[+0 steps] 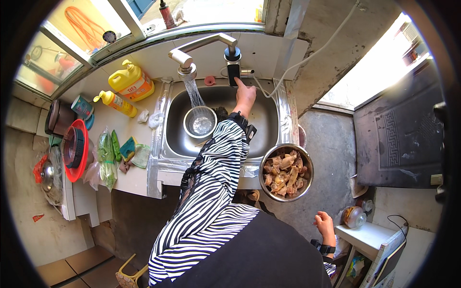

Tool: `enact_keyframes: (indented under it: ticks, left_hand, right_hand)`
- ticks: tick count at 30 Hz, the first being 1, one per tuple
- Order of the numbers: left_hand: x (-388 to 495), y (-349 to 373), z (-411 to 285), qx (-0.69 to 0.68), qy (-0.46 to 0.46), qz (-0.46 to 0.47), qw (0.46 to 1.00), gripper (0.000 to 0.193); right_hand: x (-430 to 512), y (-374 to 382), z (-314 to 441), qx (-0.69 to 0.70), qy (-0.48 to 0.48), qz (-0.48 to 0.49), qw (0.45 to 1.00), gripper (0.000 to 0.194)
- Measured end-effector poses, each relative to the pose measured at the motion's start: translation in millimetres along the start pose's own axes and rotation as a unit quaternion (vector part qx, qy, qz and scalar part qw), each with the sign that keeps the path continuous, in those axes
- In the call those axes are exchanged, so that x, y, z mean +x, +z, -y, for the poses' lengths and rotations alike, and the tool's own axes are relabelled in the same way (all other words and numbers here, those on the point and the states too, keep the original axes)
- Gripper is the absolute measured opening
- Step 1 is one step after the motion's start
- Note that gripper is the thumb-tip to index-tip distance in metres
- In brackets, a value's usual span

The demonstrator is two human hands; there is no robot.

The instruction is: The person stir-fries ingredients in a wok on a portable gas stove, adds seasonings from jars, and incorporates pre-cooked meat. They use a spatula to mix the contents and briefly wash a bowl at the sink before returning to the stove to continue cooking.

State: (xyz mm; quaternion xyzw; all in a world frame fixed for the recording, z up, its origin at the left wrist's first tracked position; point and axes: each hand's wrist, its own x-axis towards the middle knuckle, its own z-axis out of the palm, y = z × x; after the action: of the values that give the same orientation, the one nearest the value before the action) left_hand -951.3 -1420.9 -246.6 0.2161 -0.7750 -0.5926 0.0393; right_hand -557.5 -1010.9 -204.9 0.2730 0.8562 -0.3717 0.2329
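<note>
My left hand [245,94] reaches over the sink, its index finger touching the dark panel on the body of a swivel-arm faucet [233,68]. Water streams from the faucet's spray head [187,72] into a round metal bowl [200,122], which stands in the stainless-steel sink [261,122] and holds some water. A larger steel bowl [262,172], full of chopped meat pieces [286,172], sits by the sink's front right corner. Lower right, my right hand [324,222] hangs with its fingers loosely bent and nothing visible in it.
Yellow detergent bottles [131,82], a sponge [128,148], a green pepper [115,145] and bagged greens [106,158] are on the left counter. Beside them is a red plastic basin [83,151]. A white hose [313,54] runs up from the faucet. Jars [354,217] stand at right.
</note>
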Motion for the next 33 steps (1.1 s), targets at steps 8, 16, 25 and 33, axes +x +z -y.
enact_keyframes:
  ticks: [8, 16, 25, 33]
  left_hand:
    - [12.5, 7.7, 6.4, 0.040, 0.073, -0.044, 0.996, 0.091]
    - [1.9, 4.1, 1.7, 0.008, 0.031, -0.023, 0.999, 0.091]
    - [2.6, 6.1, 5.0, 0.019, 0.060, -0.040, 0.997, 0.091]
    - [5.1, 11.7, 13.6, 0.016, 0.081, -0.065, 0.994, 0.091]
  right_hand:
    - [0.8, 1.2, -6.0, -0.014, -0.020, -0.007, 1.000, 0.036]
    - [-1.3, 1.2, -3.0, -0.017, -0.023, -0.010, 1.000, 0.035]
    - [-4.5, 1.3, 2.2, -0.026, -0.028, -0.012, 0.999, 0.033]
    - [-0.3, 4.1, -2.1, -0.029, -0.038, -0.017, 0.999, 0.033]
